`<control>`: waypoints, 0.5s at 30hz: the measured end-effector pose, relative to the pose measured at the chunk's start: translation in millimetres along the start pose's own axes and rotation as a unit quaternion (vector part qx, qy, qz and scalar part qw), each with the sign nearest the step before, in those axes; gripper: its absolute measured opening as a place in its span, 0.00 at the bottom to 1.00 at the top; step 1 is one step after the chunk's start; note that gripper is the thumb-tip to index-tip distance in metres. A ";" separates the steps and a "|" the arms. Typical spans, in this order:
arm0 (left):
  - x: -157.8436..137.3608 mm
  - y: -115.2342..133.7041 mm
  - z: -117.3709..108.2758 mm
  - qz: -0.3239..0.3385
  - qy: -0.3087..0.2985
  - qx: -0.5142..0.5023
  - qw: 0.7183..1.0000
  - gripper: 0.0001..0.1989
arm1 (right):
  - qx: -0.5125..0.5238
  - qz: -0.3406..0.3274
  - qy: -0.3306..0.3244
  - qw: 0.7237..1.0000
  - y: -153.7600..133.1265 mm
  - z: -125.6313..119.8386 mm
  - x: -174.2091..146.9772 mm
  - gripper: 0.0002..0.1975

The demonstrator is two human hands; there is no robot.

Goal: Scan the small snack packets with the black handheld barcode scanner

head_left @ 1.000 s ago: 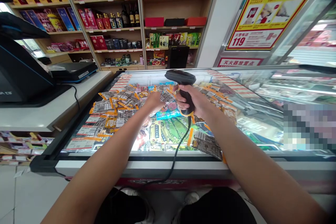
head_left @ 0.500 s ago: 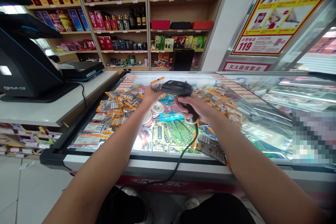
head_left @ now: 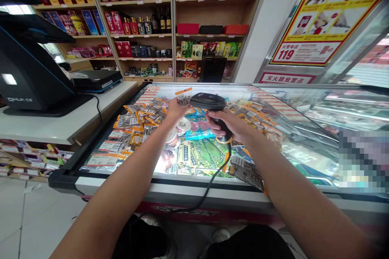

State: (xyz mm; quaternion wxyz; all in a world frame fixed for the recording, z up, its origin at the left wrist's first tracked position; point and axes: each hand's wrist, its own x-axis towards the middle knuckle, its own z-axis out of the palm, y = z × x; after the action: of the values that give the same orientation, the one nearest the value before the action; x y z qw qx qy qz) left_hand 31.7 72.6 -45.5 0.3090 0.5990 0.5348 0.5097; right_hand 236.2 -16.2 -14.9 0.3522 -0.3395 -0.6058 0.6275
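Note:
My left hand (head_left: 176, 111) is closed on a small snack packet (head_left: 184, 96) with an orange top edge and a printed barcode side. Wrapped round the grip of a black barcode scanner (head_left: 208, 101) are the fingers of my right hand (head_left: 223, 123). The scanner's head points left, close to the packet. From its handle a black cable (head_left: 209, 188) hangs over the freezer's front edge. Similar orange-edged packets (head_left: 129, 121) lie heaped on the glass left of my left hand. Another pile (head_left: 258, 119) lies beyond my right wrist, and a few packets (head_left: 247, 172) rest under my right forearm.
A glass-topped chest freezer (head_left: 121, 182) stands before me, with green and blue packages (head_left: 206, 153) and round tubs inside. Left is a counter (head_left: 60, 123) with a black register (head_left: 33, 68) and a scale (head_left: 95, 81). Shelves (head_left: 142, 36) of boxes and bottles line the back.
The packet in my left hand has tilted up, showing more of its printed side to the scanner. The view has shifted slightly; my right hand keeps its hold on the scanner.

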 end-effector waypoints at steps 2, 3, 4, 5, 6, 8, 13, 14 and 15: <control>1.4 5.6 -12.6 0.022 -0.011 0.096 0.995 0.17 | 0.028 -0.015 -0.002 0.999 -0.4 -1.0 0.5 0.15; 1.6 9.0 -20.5 0.035 -0.014 0.158 0.987 0.19 | 0.050 -0.025 -0.003 0.998 -0.6 -2.4 0.8 0.14; 1.3 12.4 -28.7 0.036 -0.017 0.224 0.974 0.22 | 0.075 -0.036 -0.002 0.997 -1.1 -4.3 1.0 0.13; 0.6 15.4 -36.5 0.033 -0.022 0.283 0.958 0.24 | 0.101 -0.048 0.002 0.994 -1.9 -6.4 1.2 0.13; -0.7 17.7 -43.4 0.027 -0.028 0.343 0.938 0.25 | 0.128 -0.056 0.009 0.990 -3.2 -8.7 1.2 0.13; -4.0 19.4 -52.4 0.014 -0.053 0.447 0.893 0.26 | 0.174 -0.066 0.032 0.982 -6.8 -12.8 0.7 0.14; -13.2 9.8 -43.9 0.087 -0.035 0.555 0.826 0.29 | 0.234 -0.059 0.075 0.968 -14.5 -17.4 -0.9 0.15; -14.8 7.6 -38.3 0.118 -0.039 0.558 0.820 0.28 | 0.240 -0.057 0.077 0.966 -14.8 -17.4 -1.0 0.15; -16.1 5.8 -31.9 0.145 -0.054 0.559 0.815 0.27 | 0.245 -0.055 0.078 0.965 -14.8 -17.4 -1.0 0.15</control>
State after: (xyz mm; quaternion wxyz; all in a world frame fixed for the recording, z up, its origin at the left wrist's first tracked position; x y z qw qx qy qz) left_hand 5.1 50.2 -35.4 -0.1278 0.7657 0.6170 0.1291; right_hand 252.0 -7.7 -0.8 0.5048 -0.2566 -0.4218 0.7081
